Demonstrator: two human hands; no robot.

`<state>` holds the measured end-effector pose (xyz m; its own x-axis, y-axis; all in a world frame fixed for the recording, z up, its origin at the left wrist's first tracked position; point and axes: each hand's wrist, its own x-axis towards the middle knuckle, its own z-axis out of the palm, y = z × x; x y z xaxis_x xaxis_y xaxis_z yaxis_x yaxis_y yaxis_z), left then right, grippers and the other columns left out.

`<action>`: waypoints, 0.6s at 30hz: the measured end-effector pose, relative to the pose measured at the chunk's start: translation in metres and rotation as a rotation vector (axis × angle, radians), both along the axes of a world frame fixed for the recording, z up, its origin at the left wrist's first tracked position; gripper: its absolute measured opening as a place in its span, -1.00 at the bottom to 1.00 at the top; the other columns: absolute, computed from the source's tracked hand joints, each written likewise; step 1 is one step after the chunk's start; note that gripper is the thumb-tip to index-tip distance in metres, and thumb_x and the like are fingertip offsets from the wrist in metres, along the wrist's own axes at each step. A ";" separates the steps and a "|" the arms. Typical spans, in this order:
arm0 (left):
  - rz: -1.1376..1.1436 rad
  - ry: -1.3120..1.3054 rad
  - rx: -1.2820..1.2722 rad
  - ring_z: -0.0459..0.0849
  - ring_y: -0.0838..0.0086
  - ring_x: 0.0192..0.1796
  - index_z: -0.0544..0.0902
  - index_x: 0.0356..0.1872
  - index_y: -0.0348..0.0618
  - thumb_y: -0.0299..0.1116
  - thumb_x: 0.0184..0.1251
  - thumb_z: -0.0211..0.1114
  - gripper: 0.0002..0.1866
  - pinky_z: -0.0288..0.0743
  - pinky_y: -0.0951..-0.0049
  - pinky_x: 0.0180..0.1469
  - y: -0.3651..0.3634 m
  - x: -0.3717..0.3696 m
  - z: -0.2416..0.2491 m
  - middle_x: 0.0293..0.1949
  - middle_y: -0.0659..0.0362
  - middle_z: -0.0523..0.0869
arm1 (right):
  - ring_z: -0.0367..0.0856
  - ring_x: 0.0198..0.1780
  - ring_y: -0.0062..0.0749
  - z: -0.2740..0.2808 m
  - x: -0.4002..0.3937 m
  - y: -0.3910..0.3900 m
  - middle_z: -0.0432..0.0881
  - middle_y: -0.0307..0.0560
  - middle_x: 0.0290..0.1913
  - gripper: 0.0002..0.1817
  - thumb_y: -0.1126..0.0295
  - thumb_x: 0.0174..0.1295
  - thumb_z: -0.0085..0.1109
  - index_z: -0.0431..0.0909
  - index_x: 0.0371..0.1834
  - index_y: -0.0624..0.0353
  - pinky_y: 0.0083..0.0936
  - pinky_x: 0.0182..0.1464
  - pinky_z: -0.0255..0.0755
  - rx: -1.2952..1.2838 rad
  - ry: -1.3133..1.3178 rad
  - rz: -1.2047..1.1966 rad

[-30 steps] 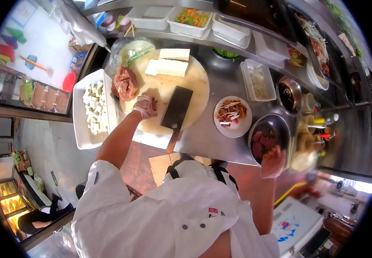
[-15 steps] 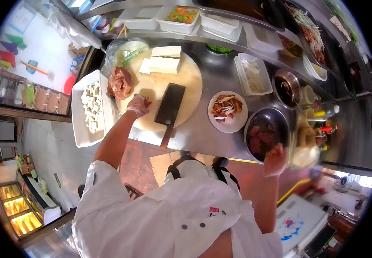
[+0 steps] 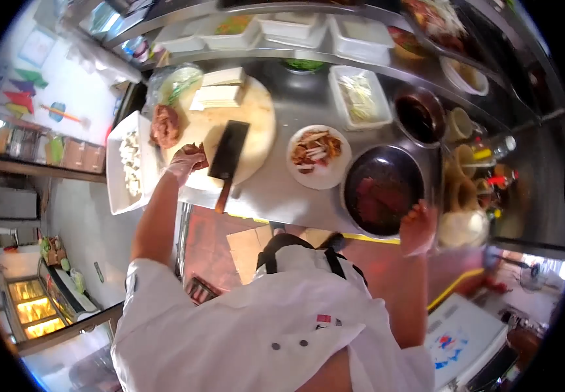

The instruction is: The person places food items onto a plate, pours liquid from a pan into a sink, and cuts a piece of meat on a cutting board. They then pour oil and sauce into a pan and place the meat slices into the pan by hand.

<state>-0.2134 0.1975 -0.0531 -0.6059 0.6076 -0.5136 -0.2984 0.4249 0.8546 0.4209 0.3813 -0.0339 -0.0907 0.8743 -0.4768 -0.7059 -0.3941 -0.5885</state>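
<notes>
My left hand (image 3: pixel 188 163), in a clear glove, hovers over the left part of the round cutting board (image 3: pixel 259 130), fingers closed. Something brownish shows at its fingertips, too blurred to name. A lump of raw meat (image 3: pixel 165 126) sits just beyond it at the board's edge. Right of the hand lies a cleaver (image 3: pixel 230 149), its handle toward me. White tofu blocks (image 3: pixel 220 96) rest at the board's far side. My right hand (image 3: pixel 418 228) is at the near right rim of a dark metal bowl (image 3: pixel 351 212) containing red meat (image 3: pixel 377 199), fingers loosely bent and apart.
A white tub (image 3: pixel 114 196) of diced white cubes stands left of the board. Right of it are a plate (image 3: pixel 293 175) of shredded food, a tub of pale strips (image 3: pixel 364 98), a dark pot (image 3: pixel 419 117) and several bottles. A shelf of containers (image 3: pixel 361 36) runs along the back.
The view has shifted, so the counter appears further left. My left hand has drawn back a little from the cleaver. My right hand has moved right, from over the bowl's rim to its outer side.
</notes>
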 end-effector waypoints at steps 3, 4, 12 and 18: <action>-0.250 -0.072 0.044 0.78 0.31 -0.31 0.54 -0.05 -0.27 -0.61 0.22 0.40 -0.70 0.71 0.47 -0.25 0.043 0.096 0.054 -0.27 0.09 0.72 | 0.48 -0.37 -0.48 -0.010 0.021 0.006 0.60 -0.20 -0.35 -0.62 0.06 0.43 0.21 0.65 -0.04 0.19 -0.49 -0.30 0.37 -0.030 0.076 -0.029; -0.307 -0.112 0.066 0.79 0.30 -0.30 0.54 -0.04 -0.27 -0.60 0.24 0.40 -0.70 0.71 0.47 -0.25 0.061 0.137 0.070 -0.25 0.08 0.73 | 0.50 -0.34 -0.45 -0.018 0.027 0.009 0.61 -0.19 -0.32 -0.62 0.05 0.45 0.18 0.66 -0.08 0.20 -0.51 -0.27 0.37 -0.038 0.016 -0.057; -0.667 -0.426 -0.063 0.75 0.46 0.00 0.62 0.15 -0.17 -0.34 0.31 0.48 -0.58 0.69 0.37 0.11 0.186 0.345 0.044 0.01 0.16 0.76 | 0.52 -0.32 -0.47 -0.005 0.044 0.002 0.63 -0.20 -0.29 -0.60 0.02 0.44 0.20 0.67 -0.11 0.20 -0.52 -0.27 0.39 -0.050 0.098 -0.092; -0.741 -0.213 0.094 0.72 0.46 -0.07 0.60 0.18 -0.17 -0.22 0.39 0.43 -0.57 0.64 0.37 0.08 0.191 0.288 0.014 0.01 0.17 0.75 | 0.50 -0.32 -0.48 -0.007 0.053 -0.019 0.61 -0.20 -0.29 -0.61 0.02 0.44 0.22 0.67 -0.11 0.18 -0.54 -0.25 0.41 -0.053 0.141 -0.150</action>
<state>0.0749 0.3885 -0.0394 0.0817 0.8623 -0.4998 -0.1263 0.5064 0.8530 0.4735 0.3620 -0.0413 -0.0304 0.8571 -0.5143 -0.8328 -0.3063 -0.4611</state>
